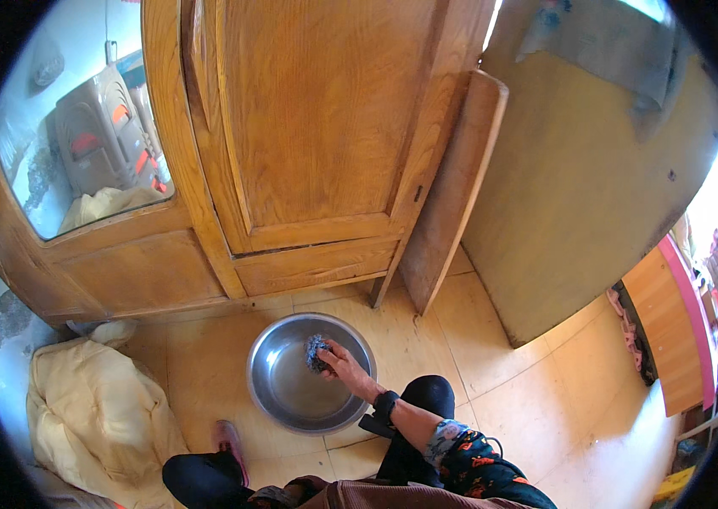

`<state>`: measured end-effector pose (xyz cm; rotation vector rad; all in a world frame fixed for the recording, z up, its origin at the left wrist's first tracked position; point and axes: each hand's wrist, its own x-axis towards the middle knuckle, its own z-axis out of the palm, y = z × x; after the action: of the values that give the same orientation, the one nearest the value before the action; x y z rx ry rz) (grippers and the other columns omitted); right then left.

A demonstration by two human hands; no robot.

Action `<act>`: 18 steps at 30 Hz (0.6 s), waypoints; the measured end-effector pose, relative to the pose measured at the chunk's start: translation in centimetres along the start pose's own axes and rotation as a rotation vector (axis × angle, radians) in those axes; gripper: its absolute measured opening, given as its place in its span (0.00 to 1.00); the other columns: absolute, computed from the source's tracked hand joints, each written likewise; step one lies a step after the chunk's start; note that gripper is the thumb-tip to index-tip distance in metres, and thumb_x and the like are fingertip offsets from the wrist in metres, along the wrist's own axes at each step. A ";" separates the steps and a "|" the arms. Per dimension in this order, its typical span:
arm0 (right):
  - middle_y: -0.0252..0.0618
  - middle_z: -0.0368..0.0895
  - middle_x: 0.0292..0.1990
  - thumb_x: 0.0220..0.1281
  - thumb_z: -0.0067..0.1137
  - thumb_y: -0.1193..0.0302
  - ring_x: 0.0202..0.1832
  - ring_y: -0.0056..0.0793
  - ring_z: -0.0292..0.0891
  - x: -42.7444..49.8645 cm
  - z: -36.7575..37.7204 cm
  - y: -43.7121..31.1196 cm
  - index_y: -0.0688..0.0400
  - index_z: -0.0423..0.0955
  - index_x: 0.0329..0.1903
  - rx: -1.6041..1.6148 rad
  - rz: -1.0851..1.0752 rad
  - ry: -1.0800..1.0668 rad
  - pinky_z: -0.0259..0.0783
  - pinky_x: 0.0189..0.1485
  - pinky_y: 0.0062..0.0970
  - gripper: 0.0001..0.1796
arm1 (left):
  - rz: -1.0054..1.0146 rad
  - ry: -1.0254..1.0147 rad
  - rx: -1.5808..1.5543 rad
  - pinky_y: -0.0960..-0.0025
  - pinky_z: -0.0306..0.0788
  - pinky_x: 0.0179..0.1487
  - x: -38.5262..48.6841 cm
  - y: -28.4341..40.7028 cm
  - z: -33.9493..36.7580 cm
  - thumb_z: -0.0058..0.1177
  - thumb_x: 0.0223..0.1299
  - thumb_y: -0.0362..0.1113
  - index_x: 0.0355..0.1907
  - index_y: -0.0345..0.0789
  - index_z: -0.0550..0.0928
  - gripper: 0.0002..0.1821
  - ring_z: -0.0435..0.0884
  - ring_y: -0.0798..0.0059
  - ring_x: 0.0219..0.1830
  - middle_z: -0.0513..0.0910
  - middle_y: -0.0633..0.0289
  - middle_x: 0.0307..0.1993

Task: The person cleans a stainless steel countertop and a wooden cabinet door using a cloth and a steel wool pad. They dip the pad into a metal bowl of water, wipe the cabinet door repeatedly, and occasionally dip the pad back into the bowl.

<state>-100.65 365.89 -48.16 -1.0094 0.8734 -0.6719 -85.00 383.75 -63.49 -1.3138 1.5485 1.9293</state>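
Observation:
My right hand [345, 369] grips a crumpled steel wool scourer [316, 354]. It is held over a round stainless steel basin [257, 388], which stands on the tiled floor in front of my knees. The basin's bottom looks shiny and grey; whether it holds water I cannot tell. A dark band [386, 407] circles my right wrist, and the patterned sleeve [477, 461] is pushed up the forearm. My left hand is out of view; only a bit of the left sleeve shows at the bottom edge.
A wooden wardrobe [327, 114] with a mirror [85, 133] rises beyond the basin. A wooden board [454, 197] leans beside it, next to a tan door-like panel [588, 172]. To the left lies a bulky cream cloth bundle [95, 413]. Pink sandals [627, 331] are at the right.

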 end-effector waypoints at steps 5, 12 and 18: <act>0.26 0.69 0.32 0.66 0.50 0.60 0.24 0.14 0.61 1.5 -1.1 0.9 0.55 0.64 0.56 0.082 0.074 0.110 0.61 0.25 0.13 0.20 | 0.004 -0.172 0.001 0.70 0.67 0.51 -0.2 -2.1 1.3 0.57 0.51 0.42 0.47 0.31 0.78 0.22 0.75 0.73 0.44 0.80 0.60 0.43; 0.27 0.71 0.34 0.65 0.50 0.64 0.26 0.15 0.62 2.5 -2.7 0.6 0.55 0.66 0.54 0.070 0.093 0.275 0.62 0.28 0.16 0.17 | 0.086 -0.391 -0.053 0.69 0.68 0.51 -3.0 -6.5 4.9 0.57 0.51 0.43 0.47 0.32 0.78 0.22 0.76 0.72 0.44 0.80 0.59 0.44; 0.33 0.72 0.41 0.68 0.45 0.66 0.34 0.16 0.64 -0.6 -0.1 -2.9 0.59 0.62 0.61 0.338 0.035 0.486 0.63 0.30 0.16 0.22 | 0.017 -0.439 -0.035 0.67 0.68 0.51 -5.8 -8.1 1.6 0.57 0.50 0.44 0.47 0.33 0.78 0.23 0.76 0.72 0.45 0.80 0.59 0.44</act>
<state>-101.25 365.26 -45.36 -0.5298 1.1471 -1.0195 -76.73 389.61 -63.51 -0.8132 1.3118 2.0852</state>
